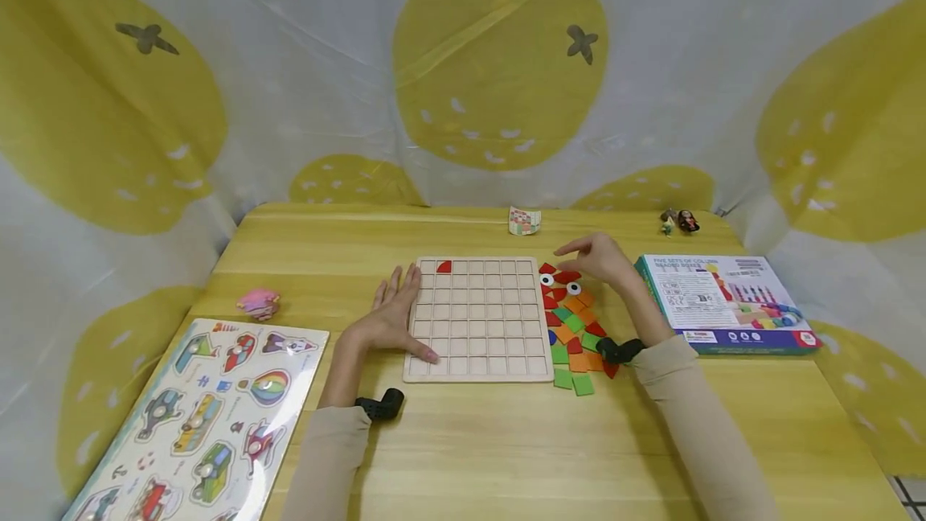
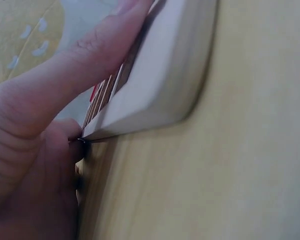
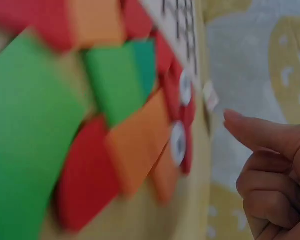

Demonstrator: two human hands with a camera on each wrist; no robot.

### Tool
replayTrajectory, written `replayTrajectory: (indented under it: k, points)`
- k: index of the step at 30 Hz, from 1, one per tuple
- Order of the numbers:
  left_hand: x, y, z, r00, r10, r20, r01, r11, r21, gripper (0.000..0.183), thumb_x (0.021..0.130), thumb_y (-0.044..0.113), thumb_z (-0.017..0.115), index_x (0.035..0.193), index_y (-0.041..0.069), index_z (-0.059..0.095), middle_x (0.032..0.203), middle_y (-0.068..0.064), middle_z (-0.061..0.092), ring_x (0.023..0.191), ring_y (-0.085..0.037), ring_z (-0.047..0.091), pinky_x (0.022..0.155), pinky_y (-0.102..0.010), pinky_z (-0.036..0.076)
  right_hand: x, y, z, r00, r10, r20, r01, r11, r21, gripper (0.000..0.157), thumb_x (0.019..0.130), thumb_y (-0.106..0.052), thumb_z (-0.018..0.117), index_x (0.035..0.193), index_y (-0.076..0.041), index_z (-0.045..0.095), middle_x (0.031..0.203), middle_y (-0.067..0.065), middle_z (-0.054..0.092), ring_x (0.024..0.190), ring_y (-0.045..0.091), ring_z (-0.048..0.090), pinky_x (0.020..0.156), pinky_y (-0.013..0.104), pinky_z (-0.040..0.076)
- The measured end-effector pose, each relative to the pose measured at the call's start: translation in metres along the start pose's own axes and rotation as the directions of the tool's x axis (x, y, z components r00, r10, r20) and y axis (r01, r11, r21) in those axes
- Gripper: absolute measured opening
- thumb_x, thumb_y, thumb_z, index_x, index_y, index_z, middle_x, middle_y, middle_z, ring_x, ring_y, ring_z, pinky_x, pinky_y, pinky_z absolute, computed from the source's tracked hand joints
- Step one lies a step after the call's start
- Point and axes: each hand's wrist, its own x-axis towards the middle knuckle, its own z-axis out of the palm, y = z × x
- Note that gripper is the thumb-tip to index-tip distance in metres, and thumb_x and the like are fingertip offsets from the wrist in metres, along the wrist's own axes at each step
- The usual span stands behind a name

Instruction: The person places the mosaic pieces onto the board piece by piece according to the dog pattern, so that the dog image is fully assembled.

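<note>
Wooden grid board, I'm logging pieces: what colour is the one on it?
Red; the quarter-circle piece shows best in the head view.

On the table, along the left side: a puzzle, pale and glossy, bearing cars, helicopters and a striped balloon. At the table's left too, farther back: a pink toy, exact shape hard to tell. Toward the table's right edge: a box, lying flat, purple along the near side. At the table's far right corner: small figurines. Behind the table: a white curtain printed with yellow fruit.
</note>
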Motion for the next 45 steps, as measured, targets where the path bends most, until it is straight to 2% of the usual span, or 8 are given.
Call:
replayTrajectory:
  k: [5,12,17,19,25,30,36,45]
  points:
    - [-0.003,-0.005,-0.001,1.000,-0.009,-0.004,0.009,1.000,0.006,0.152,0.050,0.063,0.086,0.155,0.008,-0.009,0.163,-0.009,-0.014,0.149,-0.031,-0.021,0.121,-0.055,-0.010,-0.005,0.027,-0.008,0.997,0.054,0.055,-0.055,0.998,0.010,0.029,0.086,-0.018,0.072,0.113,-0.007,0.072,0.052,-0.004,0.038,0.047,0.012,0.027,0.050,0.026,0.030]
    - [-0.004,-0.006,-0.003,1.000,-0.015,-0.012,0.015,1.000,-0.006,0.152,0.051,0.063,0.086,0.154,0.008,-0.010,0.163,-0.010,-0.015,0.149,-0.031,-0.021,0.121,-0.055,-0.011,-0.019,0.031,-0.015,0.988,0.128,0.092,-0.128,0.992,-0.008,0.031,0.080,-0.017,0.078,0.110,-0.007,0.074,0.059,-0.005,0.040,0.055,0.014,0.029,0.054,0.028,0.030]
    - [-0.007,-0.006,-0.003,0.999,-0.030,-0.017,0.029,0.999,-0.035,0.153,0.049,0.061,0.088,0.154,0.008,-0.010,0.163,-0.010,-0.014,0.149,-0.031,-0.022,0.120,-0.056,-0.011,-0.027,0.035,-0.012,0.980,0.141,0.143,-0.144,0.989,0.014,0.030,0.078,-0.012,0.078,0.107,-0.003,0.073,0.071,0.003,0.065,0.055,0.012,0.041,0.055,0.026,0.034]
    - [-0.007,-0.007,-0.002,0.999,-0.030,-0.013,0.029,0.999,-0.033,0.153,0.050,0.061,0.088,0.154,0.008,-0.010,0.163,-0.010,-0.014,0.149,-0.032,-0.022,0.120,-0.057,-0.011,-0.029,0.037,-0.008,0.981,0.129,0.144,-0.133,0.991,0.019,0.030,0.078,-0.012,0.079,0.106,-0.002,0.073,0.082,0.004,0.069,0.058,0.012,0.045,0.058,0.026,0.038]
    - [-0.007,-0.007,0.000,1.000,-0.024,-0.006,0.024,0.999,-0.028,0.152,0.051,0.061,0.087,0.154,0.009,-0.011,0.163,-0.009,-0.015,0.149,-0.032,-0.022,0.120,-0.056,-0.011,-0.029,0.039,-0.002,0.986,0.100,0.134,-0.104,0.994,0.023,0.030,0.078,-0.011,0.078,0.107,-0.004,0.071,0.057,-0.004,0.045,0.055,0.013,0.033,0.053,0.025,0.033]
    - [-0.008,-0.006,0.000,1.000,-0.026,-0.004,0.026,0.999,-0.028,0.152,0.051,0.061,0.087,0.154,0.009,-0.011,0.163,-0.008,-0.016,0.149,-0.030,-0.023,0.121,-0.055,-0.012,-0.023,0.040,0.001,0.988,0.051,0.144,-0.059,0.997,0.051,0.032,0.079,-0.010,0.077,0.110,-0.005,0.070,0.053,-0.006,0.043,0.051,0.012,0.036,0.050,0.024,0.032]
    - [-0.006,-0.005,0.000,1.000,-0.021,-0.006,0.021,0.999,-0.027,0.151,0.052,0.060,0.088,0.154,0.009,-0.010,0.163,-0.009,-0.015,0.149,-0.030,-0.022,0.121,-0.054,-0.012,-0.013,0.038,0.000,0.983,0.000,0.184,-0.017,0.995,0.094,0.031,0.081,-0.008,0.075,0.112,-0.004,0.069,0.051,-0.005,0.032,0.046,0.011,0.026,0.047,0.023,0.028]
    - [-0.001,-0.001,0.000,1.000,0.006,-0.009,-0.007,1.000,-0.013,0.151,0.051,0.062,0.087,0.155,0.010,-0.010,0.163,-0.008,-0.014,0.149,-0.030,-0.021,0.121,-0.055,-0.011,-0.002,0.037,-0.005,0.971,-0.062,0.231,0.061,0.998,0.009,0.030,0.083,-0.012,0.075,0.112,-0.006,0.069,0.070,0.004,0.059,0.056,0.012,0.040,0.054,0.023,0.036]
